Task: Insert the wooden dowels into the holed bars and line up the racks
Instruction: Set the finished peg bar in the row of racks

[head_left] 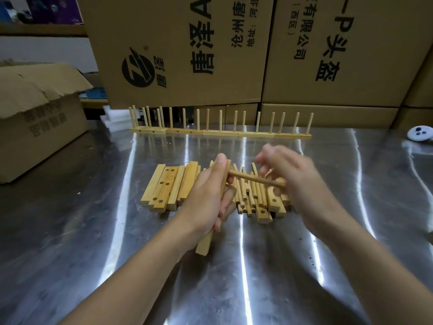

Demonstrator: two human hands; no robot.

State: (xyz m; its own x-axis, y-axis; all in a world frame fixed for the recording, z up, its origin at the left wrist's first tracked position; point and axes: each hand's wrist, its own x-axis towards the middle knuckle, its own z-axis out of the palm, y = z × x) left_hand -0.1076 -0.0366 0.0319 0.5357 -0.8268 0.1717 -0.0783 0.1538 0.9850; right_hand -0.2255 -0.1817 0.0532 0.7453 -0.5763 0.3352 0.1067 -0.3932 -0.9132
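My left hand (208,198) grips a holed wooden bar (205,242) that points away from me, its near end sticking out below my palm. A wooden dowel (255,180) juts sideways from the bar toward the right. My right hand (288,174), blurred, holds the dowel's far end. Beneath my hands lie a stack of holed bars (167,186) on the left and a heap of loose dowels (250,195) with more bars on the right. A row of finished racks (220,132) with upright dowels stands in a line at the back of the table.
The shiny metal table (93,231) reflects light. An open cardboard box (39,113) sits at the left. Large printed cartons (234,50) stand stacked behind the racks. A small white round object (420,133) lies at the right edge.
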